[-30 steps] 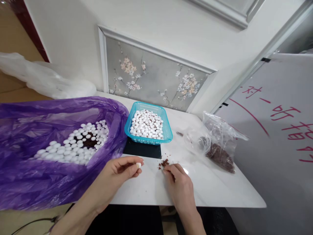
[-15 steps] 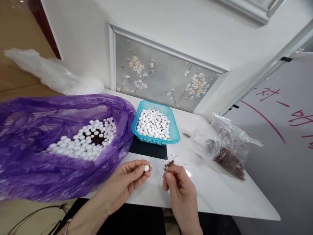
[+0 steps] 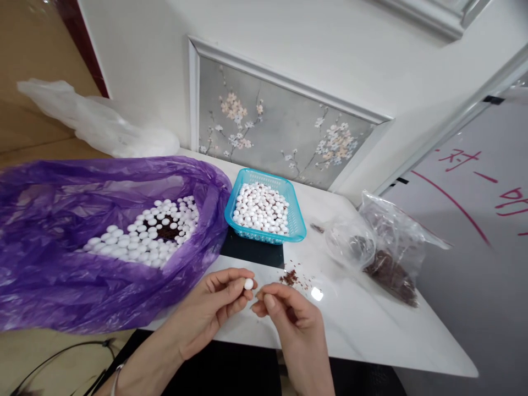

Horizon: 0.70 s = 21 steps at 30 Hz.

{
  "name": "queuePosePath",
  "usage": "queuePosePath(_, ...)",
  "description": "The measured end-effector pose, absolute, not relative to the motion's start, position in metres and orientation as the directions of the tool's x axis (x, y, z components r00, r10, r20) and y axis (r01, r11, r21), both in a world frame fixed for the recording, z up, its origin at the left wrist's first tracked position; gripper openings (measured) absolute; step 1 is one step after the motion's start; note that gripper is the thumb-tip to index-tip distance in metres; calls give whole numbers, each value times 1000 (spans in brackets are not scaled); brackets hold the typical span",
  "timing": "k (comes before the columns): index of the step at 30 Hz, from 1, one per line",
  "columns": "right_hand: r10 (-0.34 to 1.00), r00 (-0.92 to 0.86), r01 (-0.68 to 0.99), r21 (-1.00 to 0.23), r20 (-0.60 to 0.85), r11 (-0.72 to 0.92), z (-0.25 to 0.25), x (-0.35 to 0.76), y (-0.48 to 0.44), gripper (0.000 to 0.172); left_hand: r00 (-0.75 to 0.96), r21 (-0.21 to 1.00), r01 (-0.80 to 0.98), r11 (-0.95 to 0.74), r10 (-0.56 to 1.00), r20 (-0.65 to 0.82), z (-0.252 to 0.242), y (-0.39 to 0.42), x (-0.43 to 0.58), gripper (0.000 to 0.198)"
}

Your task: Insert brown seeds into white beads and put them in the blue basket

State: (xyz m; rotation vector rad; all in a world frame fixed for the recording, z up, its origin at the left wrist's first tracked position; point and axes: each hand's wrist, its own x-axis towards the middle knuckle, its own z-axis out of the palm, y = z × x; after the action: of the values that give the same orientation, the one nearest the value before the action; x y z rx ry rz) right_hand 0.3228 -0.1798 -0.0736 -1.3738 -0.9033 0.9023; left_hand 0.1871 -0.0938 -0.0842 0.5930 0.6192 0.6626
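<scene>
Between the thumb and fingers of my left hand is a small white ball. My right hand is pinched closed just to the right of the ball, its fingertips close to it; whatever they hold is too small to make out. Beyond my right hand lies a little pile of reddish-brown flakes, with crumbs scattered around it. A blue plastic basket behind my hands is full of similar white balls with brown specks among them. On the left, a purple plastic bag lies open with many white balls inside.
A clear zip bag of brown material and a clear plastic cup lie on the right of the white table. A dark flat piece lies under the basket's front. A whiteboard stands at right, a framed wall panel behind.
My right hand has moved left from the brown flakes to beside the white ball, uncovering the pile. My left hand keeps holding the ball in nearly the same place. The view has shifted slightly.
</scene>
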Motion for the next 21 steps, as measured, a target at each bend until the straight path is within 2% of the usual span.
queuePosePath(6, 915, 403, -62, -998, -8, 19, -78, 317, -178, 13, 662, 697, -364, 617, 698, -272, -86, -93, 188, 11)
queuePosePath(14, 903, 391, 84, -984, 175, 154, -77, 312, -172, 10, 667, 719, -342, 605, 695, -268, -83, -96, 189, 13)
queuePosePath(21, 910, 371, 96, -982, 184, 159, -80, 311, -171, 9, 658, 734, -338, 590, 705, -264, -84, -96, 189, 15)
